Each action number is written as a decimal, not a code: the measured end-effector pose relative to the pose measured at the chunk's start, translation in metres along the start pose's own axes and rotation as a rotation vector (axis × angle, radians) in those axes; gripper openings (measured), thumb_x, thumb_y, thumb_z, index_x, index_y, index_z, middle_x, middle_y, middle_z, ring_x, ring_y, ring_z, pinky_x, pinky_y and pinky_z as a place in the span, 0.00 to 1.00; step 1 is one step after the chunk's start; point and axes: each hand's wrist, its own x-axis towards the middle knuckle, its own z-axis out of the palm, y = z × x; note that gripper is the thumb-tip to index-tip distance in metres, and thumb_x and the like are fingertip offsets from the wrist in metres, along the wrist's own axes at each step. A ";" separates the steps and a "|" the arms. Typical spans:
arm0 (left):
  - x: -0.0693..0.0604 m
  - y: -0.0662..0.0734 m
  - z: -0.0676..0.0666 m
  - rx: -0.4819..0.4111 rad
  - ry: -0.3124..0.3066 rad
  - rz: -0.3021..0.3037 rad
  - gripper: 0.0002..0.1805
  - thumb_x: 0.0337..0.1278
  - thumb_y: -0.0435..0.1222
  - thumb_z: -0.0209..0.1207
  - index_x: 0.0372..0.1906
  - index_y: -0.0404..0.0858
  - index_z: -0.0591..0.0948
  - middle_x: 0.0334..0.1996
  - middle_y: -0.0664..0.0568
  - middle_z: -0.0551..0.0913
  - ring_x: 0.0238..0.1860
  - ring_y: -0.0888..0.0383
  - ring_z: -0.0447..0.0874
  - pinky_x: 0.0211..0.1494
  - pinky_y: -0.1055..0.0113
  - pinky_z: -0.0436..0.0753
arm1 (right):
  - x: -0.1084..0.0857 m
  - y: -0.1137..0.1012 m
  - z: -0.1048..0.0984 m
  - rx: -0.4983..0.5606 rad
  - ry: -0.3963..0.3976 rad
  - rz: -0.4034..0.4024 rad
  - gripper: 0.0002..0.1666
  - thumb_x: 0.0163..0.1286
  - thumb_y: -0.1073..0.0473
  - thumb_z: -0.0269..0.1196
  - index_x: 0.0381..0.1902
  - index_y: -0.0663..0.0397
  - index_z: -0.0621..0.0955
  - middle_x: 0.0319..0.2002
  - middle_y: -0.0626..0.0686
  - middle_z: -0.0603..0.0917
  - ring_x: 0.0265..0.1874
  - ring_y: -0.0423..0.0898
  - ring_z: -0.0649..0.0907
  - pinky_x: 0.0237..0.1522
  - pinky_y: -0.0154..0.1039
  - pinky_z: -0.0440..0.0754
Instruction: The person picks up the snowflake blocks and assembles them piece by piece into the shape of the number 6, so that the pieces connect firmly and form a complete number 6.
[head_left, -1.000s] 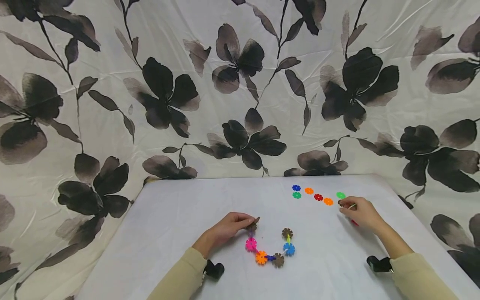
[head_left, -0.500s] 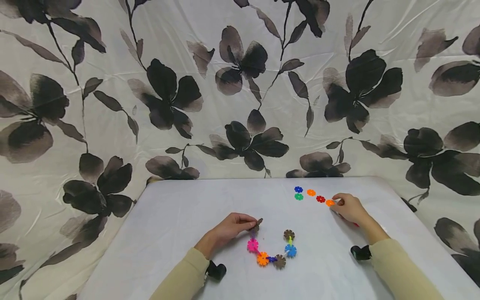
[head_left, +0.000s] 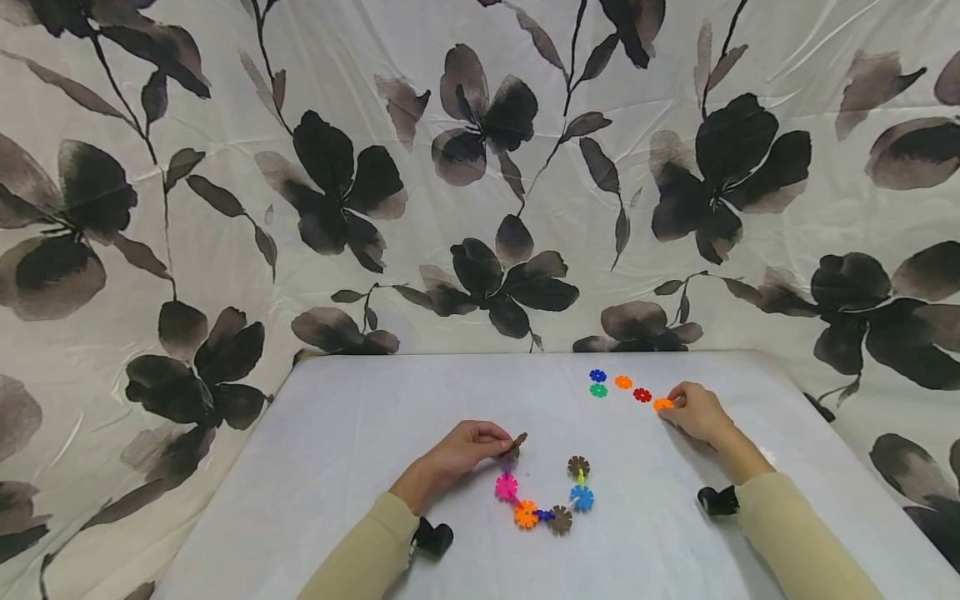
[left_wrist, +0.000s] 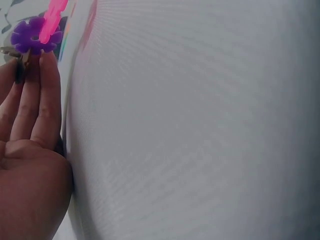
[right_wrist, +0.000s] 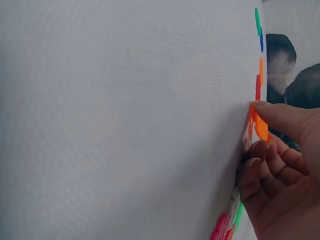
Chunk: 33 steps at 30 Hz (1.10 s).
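My left hand (head_left: 465, 454) pinches a brown disc (head_left: 517, 447) at the left end of a U-shaped chain of notched discs. In the left wrist view, a purple disc (left_wrist: 24, 36) with a pink disc (left_wrist: 52, 20) slotted into it stands just beyond the fingertips of the left hand (left_wrist: 32, 130). The chain runs through pink (head_left: 506, 487), orange (head_left: 527, 514), blue and brown discs up to a brown disc (head_left: 578, 467) at its right end. At the back right, my right hand (head_left: 699, 414) pinches an orange disc (head_left: 662, 404), which looks tilted up in the right wrist view (right_wrist: 260, 125).
Loose blue (head_left: 597, 376), green (head_left: 597, 390), orange (head_left: 623, 382) and red (head_left: 642, 395) discs lie left of the right hand. More discs, one crimson (right_wrist: 219, 227), lie beneath and beyond that hand. A floral cloth hangs behind the white table (head_left: 360, 400).
The right hand has moved left from the brown and green discs to the orange disc and now grips it. The left hand keeps its hold on the chain's end, nearly still.
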 end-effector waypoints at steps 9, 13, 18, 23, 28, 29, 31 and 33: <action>-0.002 0.001 0.001 -0.016 -0.016 -0.024 0.11 0.68 0.31 0.64 0.50 0.29 0.85 0.42 0.47 0.91 0.45 0.60 0.85 0.60 0.63 0.77 | -0.012 -0.002 0.001 0.071 0.014 -0.085 0.11 0.70 0.63 0.66 0.43 0.68 0.79 0.32 0.56 0.79 0.30 0.49 0.77 0.33 0.40 0.77; -0.004 0.004 0.001 -0.022 -0.033 -0.024 0.11 0.67 0.30 0.63 0.51 0.28 0.84 0.42 0.45 0.90 0.45 0.59 0.86 0.60 0.63 0.79 | -0.017 -0.006 0.003 0.109 0.009 -0.162 0.10 0.70 0.64 0.67 0.42 0.67 0.80 0.28 0.54 0.81 0.25 0.47 0.78 0.28 0.38 0.78; -0.004 0.006 0.001 -0.002 -0.042 -0.018 0.11 0.68 0.29 0.63 0.51 0.28 0.83 0.41 0.45 0.90 0.44 0.59 0.86 0.58 0.64 0.79 | -0.022 -0.018 0.010 0.182 -0.001 -0.215 0.10 0.71 0.64 0.66 0.44 0.67 0.79 0.25 0.52 0.81 0.22 0.46 0.78 0.25 0.35 0.78; -0.003 0.006 0.002 0.016 -0.046 -0.007 0.11 0.69 0.30 0.62 0.51 0.28 0.82 0.42 0.44 0.90 0.44 0.60 0.85 0.56 0.65 0.78 | -0.027 -0.036 0.017 0.246 -0.022 -0.257 0.13 0.71 0.66 0.65 0.50 0.68 0.79 0.24 0.54 0.81 0.21 0.47 0.78 0.26 0.36 0.79; -0.002 0.006 0.002 0.015 -0.048 -0.003 0.11 0.69 0.30 0.62 0.51 0.28 0.81 0.40 0.45 0.90 0.43 0.60 0.84 0.56 0.65 0.77 | -0.033 -0.054 0.026 0.297 -0.050 -0.324 0.14 0.72 0.67 0.64 0.52 0.70 0.79 0.25 0.58 0.82 0.22 0.48 0.79 0.28 0.38 0.80; -0.003 0.006 0.002 0.015 -0.046 -0.006 0.11 0.70 0.30 0.62 0.51 0.28 0.81 0.40 0.46 0.90 0.44 0.60 0.83 0.57 0.65 0.77 | -0.034 -0.058 0.028 0.316 -0.057 -0.331 0.14 0.72 0.67 0.64 0.52 0.70 0.79 0.26 0.60 0.83 0.22 0.48 0.79 0.29 0.39 0.81; -0.003 0.006 0.001 0.016 -0.040 -0.011 0.10 0.70 0.30 0.61 0.51 0.29 0.82 0.39 0.48 0.90 0.44 0.60 0.83 0.57 0.65 0.77 | -0.035 -0.063 0.032 0.347 -0.078 -0.345 0.14 0.73 0.66 0.63 0.53 0.71 0.79 0.28 0.62 0.84 0.23 0.47 0.80 0.30 0.39 0.82; -0.003 0.006 0.001 0.011 -0.031 -0.022 0.10 0.70 0.30 0.62 0.51 0.30 0.82 0.39 0.49 0.90 0.44 0.60 0.83 0.58 0.65 0.77 | -0.036 -0.067 0.036 0.383 -0.104 -0.350 0.14 0.74 0.66 0.62 0.54 0.70 0.80 0.31 0.64 0.85 0.25 0.47 0.81 0.31 0.38 0.83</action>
